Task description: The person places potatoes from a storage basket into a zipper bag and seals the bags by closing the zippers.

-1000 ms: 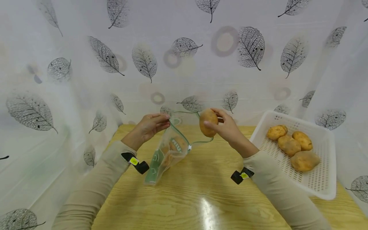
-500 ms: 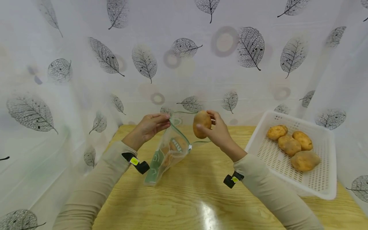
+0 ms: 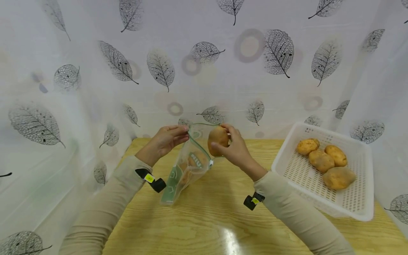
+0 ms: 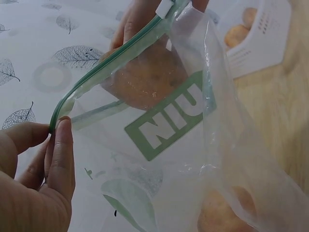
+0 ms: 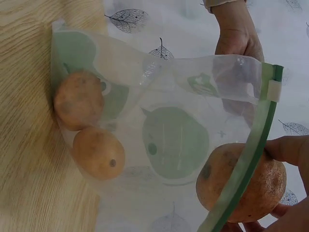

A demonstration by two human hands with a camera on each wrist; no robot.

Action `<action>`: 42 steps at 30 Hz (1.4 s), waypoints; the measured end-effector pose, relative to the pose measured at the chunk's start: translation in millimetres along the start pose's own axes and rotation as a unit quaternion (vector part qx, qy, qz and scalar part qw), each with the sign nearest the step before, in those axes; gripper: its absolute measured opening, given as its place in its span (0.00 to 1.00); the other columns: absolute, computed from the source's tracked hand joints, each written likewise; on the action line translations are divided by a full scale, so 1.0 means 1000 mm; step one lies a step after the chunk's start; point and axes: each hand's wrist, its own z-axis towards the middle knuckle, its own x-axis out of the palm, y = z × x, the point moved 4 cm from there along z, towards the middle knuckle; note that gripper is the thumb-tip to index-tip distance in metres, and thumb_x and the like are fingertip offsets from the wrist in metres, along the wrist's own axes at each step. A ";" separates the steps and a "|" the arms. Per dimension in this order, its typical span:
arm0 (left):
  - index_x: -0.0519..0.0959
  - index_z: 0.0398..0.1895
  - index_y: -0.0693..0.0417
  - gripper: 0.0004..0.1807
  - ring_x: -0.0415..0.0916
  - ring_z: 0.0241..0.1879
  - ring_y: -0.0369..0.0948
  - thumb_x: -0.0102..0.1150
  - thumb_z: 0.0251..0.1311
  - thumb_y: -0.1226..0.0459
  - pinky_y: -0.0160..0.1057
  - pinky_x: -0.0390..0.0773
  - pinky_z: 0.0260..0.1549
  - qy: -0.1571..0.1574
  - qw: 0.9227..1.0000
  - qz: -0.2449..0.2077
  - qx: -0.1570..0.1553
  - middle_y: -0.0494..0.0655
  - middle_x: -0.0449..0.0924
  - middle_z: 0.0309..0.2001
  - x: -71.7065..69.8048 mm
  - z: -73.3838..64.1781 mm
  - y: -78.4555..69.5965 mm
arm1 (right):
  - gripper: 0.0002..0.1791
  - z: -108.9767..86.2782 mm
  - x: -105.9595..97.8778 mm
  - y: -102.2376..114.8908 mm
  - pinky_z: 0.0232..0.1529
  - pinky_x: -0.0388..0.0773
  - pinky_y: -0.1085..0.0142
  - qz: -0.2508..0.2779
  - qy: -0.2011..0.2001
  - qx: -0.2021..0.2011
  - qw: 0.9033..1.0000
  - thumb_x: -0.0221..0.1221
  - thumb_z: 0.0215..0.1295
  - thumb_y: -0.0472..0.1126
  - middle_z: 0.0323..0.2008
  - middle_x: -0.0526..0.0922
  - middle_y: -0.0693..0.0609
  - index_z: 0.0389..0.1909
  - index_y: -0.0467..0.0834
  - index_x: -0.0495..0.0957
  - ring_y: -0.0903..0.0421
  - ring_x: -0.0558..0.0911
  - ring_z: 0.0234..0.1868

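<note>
1. The right hand (image 3: 236,147) grips a potato (image 3: 217,141), its thumb on the near side and fingers curled round the far side, spread as wide as the potato between them.
2. The left hand (image 3: 164,140) pinches the rim of a clear zip bag (image 3: 172,186), thumb and fingertips meeting on the green zip strip (image 4: 104,63).
3. The gripped potato is in the mouth of the bag, above the table; in the right wrist view the zip strip crosses in front of it, with one part seen through the film and the rest outside.
4. A white slider (image 3: 211,163) sits on the zip strip, near the gripped potato.
5. Low in the bag, two bagged potatoes (image 5: 79,100) lie touching, seen through the film.
6. To the right, a white perforated basket (image 3: 363,177) on the wood-grain table (image 3: 223,212) holds four loose potatoes (image 3: 321,160), grouped together.
7. A pale leaf-printed curtain (image 3: 204,21) stands behind the table.
</note>
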 end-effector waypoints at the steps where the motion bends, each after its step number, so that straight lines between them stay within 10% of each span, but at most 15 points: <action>1: 0.83 0.31 0.55 0.13 0.81 0.30 0.37 0.50 0.69 0.72 0.29 0.85 0.38 -0.001 1.000 0.000 0.000 0.46 0.81 0.30 0.000 0.000 0.000 | 0.40 0.000 0.001 0.000 0.51 0.81 0.48 -0.006 0.001 -0.002 1.000 0.66 0.59 0.44 0.61 0.64 0.38 0.70 0.43 0.59 0.42 0.70 0.58; 13: 0.83 0.30 0.55 0.13 0.81 0.31 0.37 0.50 0.68 0.72 0.29 0.85 0.38 -0.001 1.000 -0.006 0.004 0.46 0.81 0.31 0.000 0.000 0.000 | 0.38 -0.002 0.013 0.002 0.45 0.84 0.52 -0.018 0.034 -0.023 0.999 0.65 0.62 0.43 0.60 0.67 0.39 0.69 0.40 0.59 0.43 0.72 0.56; 25: 0.83 0.29 0.55 0.13 0.82 0.30 0.38 0.51 0.68 0.72 0.29 0.85 0.37 -0.010 1.000 -0.010 0.008 0.47 0.81 0.31 -0.001 0.000 -0.001 | 0.23 -0.007 0.012 0.001 0.62 0.74 0.48 0.004 0.107 -0.074 0.992 0.55 0.71 0.40 0.63 0.72 0.40 0.63 0.37 0.70 0.39 0.70 0.63; 42: 0.84 0.30 0.55 0.13 0.82 0.30 0.37 0.51 0.68 0.72 0.29 0.85 0.38 -0.010 1.000 -0.009 0.010 0.45 0.81 0.30 -0.006 -0.002 -0.001 | 0.25 -0.004 -0.074 -0.023 0.65 0.69 0.47 -0.039 0.037 -0.026 0.998 0.52 0.73 0.50 0.65 0.70 0.43 0.66 0.43 0.68 0.45 0.69 0.65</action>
